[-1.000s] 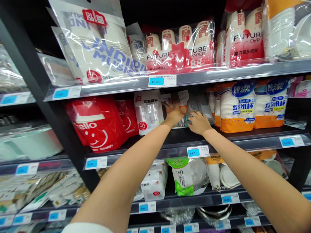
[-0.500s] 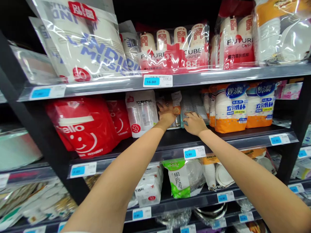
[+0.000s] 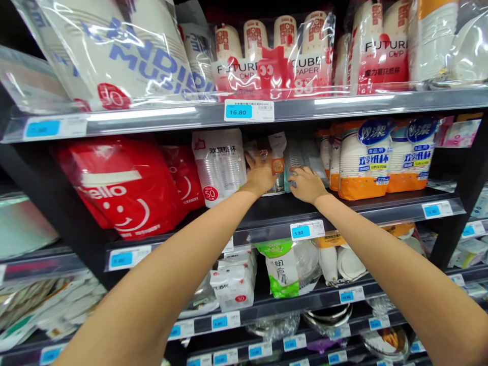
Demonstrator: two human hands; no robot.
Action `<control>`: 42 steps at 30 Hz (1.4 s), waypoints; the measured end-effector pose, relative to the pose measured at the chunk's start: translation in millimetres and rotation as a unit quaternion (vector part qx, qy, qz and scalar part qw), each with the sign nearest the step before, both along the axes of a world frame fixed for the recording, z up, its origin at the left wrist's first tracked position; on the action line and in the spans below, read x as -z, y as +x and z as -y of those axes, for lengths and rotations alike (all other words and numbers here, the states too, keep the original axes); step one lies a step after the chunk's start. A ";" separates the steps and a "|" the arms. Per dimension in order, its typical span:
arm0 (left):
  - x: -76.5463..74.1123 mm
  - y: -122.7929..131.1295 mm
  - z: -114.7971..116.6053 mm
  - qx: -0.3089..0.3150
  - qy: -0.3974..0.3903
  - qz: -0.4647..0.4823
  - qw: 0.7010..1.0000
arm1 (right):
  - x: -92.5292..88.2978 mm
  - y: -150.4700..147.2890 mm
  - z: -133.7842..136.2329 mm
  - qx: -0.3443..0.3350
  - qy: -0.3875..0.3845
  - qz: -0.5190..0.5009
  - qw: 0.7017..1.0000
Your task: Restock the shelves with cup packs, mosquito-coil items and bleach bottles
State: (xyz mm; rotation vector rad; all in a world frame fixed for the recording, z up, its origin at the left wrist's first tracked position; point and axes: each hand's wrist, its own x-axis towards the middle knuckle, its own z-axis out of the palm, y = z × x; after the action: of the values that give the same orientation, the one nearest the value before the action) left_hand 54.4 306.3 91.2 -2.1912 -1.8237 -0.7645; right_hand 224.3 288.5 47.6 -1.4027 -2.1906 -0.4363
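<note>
The clear plastic cups in their wrap (image 3: 294, 158) stand on the middle shelf (image 3: 381, 216), set back from its front edge. Your right hand (image 3: 307, 185) lies against their lower front, with the fingers (image 3: 300, 176) curled onto the plastic. Your left hand (image 3: 261, 179) is just beside it, apart from it, over a packet with an orange label (image 3: 277, 165) and touching it. From this view you cannot tell whether either hand is gripping or only resting. To your left stands a bag of clear cups marked 50 (image 3: 219, 168), then red Hello bags (image 3: 118, 190). To your right are stacks of paper cups with orange bases (image 3: 364, 160). A 5.80 price tag (image 3: 307, 230) sits on the shelf edge below your hands, and Future Cup paper packs (image 3: 272, 56) fill the shelf above.
</note>
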 end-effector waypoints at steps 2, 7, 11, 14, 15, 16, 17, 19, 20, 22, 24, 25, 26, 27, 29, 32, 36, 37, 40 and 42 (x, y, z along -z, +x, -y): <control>-0.9 -1.1 5.0 0.013 -0.004 0.009 1.000 | -0.5 -0.1 0.3 0.002 -0.003 0.006 1.000; -0.5 8.0 26.0 0.016 -0.034 -0.004 0.999 | -1.9 0.1 2.0 0.001 -0.013 0.011 1.000; 4.9 20.0 66.8 0.080 0.004 -0.041 0.996 | -3.7 2.7 6.2 -0.016 -0.016 0.004 1.000; 16.6 24.7 120.7 0.201 0.062 -0.080 0.974 | -3.9 4.5 8.1 -0.031 -0.029 -0.005 0.999; 23.0 25.4 142.2 0.244 0.083 -0.100 0.961 | -3.7 4.2 7.6 -0.031 -0.033 -0.010 0.999; 30.8 25.7 164.5 0.286 0.103 -0.121 0.945 | -3.6 3.3 6.6 -0.028 -0.035 -0.013 0.999; 40.2 25.8 186.6 0.328 0.121 -0.139 0.926 | -3.8 1.9 5.2 -0.022 -0.035 -0.017 0.999; 63.5 25.4 227.6 0.396 0.143 -0.153 0.894 | -6.4 -2.0 2.5 -0.007 -0.032 -0.040 0.999; 77.3 25.3 245.0 0.429 0.158 -0.148 0.877 | -9.3 -3.8 2.3 -0.004 -0.026 -0.059 0.998; 108.0 26.0 272.0 0.474 0.182 -0.108 0.855 | -17.5 -5.3 8.2 -0.005 -0.002 -0.102 0.995; 140.5 28.7 288.9 0.493 0.217 -0.025 0.842 | -26.0 -2.5 27.6 -0.027 0.049 -0.136 0.989; 156.6 30.7 294.4 0.504 0.212 0.013 0.838 | -28.2 0.8 43.6 -0.046 0.082 -0.149 0.984; 172.2 32.8 298.7 0.513 0.192 0.049 0.835 | -27.8 5.1 63.8 -0.067 0.114 -0.161 0.978; 187.3 34.7 302.2 0.522 0.160 0.084 0.833 | -23.9 10.2 87.7 -0.085 0.139 -0.171 0.972; 216.0 37.6 308.2 0.524 0.084 0.161 0.832 | -3.7 22.1 143.5 -0.101 0.165 -0.193 0.962; 258.0 38.6 316.4 0.524 -0.028 0.229 0.820 | 58.9 42.8 235.3 -0.068 0.144 -0.185 0.970; 323.0 41.9 334.2 0.527 -0.176 0.249 0.793 | 180.9 70.1 356.2 0.129 -0.002 -0.232 0.964; 341.8 43.8 341.4 0.505 -0.206 0.270 0.793 | 212.6 75.0 385.2 0.185 -0.041 -0.261 0.947; 401.0 50.7 367.7 0.434 -0.295 0.318 0.790 | 299.7 82.1 464.9 0.310 -0.142 -0.343 0.875; 437.7 55.0 385.9 0.379 -0.368 0.325 0.785 | 347.8 81.1 510.2 0.366 -0.210 -0.396 0.815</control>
State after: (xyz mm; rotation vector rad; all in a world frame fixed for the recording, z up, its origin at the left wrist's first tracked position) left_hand 109.4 -79.5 -346.5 -3.6726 -1.5775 -1.2119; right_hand 305.4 -221.7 -300.2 -2.1449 -1.0388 0.3896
